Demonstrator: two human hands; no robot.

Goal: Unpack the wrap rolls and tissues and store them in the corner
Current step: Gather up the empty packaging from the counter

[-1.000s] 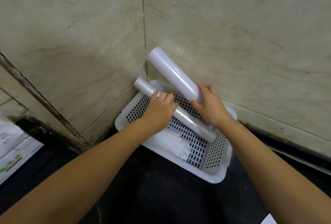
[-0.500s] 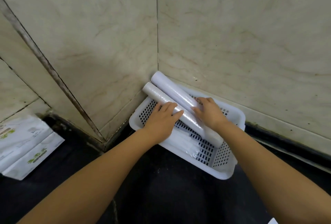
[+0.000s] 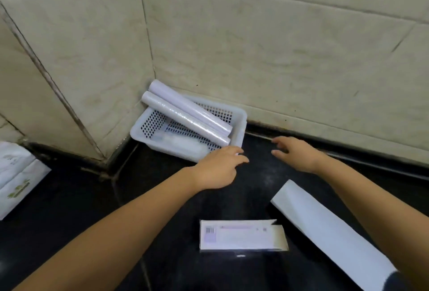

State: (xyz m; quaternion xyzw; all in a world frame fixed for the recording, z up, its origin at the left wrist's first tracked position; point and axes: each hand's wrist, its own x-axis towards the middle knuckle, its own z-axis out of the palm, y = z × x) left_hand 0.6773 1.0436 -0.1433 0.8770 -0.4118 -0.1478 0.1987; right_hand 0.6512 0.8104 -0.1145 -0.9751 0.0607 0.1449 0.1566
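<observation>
A white perforated basket [image 3: 241,125] sits in the wall corner on the black counter. Two wrap rolls lie slanted across it side by side: a white roll [image 3: 192,107] at the back and a clear, glossy roll [image 3: 183,118] in front, their upper ends leaning against the corner. A flat pale packet [image 3: 183,145] lies on the basket floor. My left hand [image 3: 218,167] hovers just in front of the basket's near right corner, fingers apart, holding nothing. My right hand [image 3: 297,153] is open over the counter to the basket's right.
Two empty white cartons lie on the counter near me: a flat one with a barcode [image 3: 241,235] and a long one [image 3: 329,228] under my right forearm. White packs with green print [image 3: 16,174] rest at the far left against the tiled wall.
Both hands have let go of the rolls and pulled back out of the basket toward me. The rolls stay resting in the basket. The view has tilted down, showing the cartons.
</observation>
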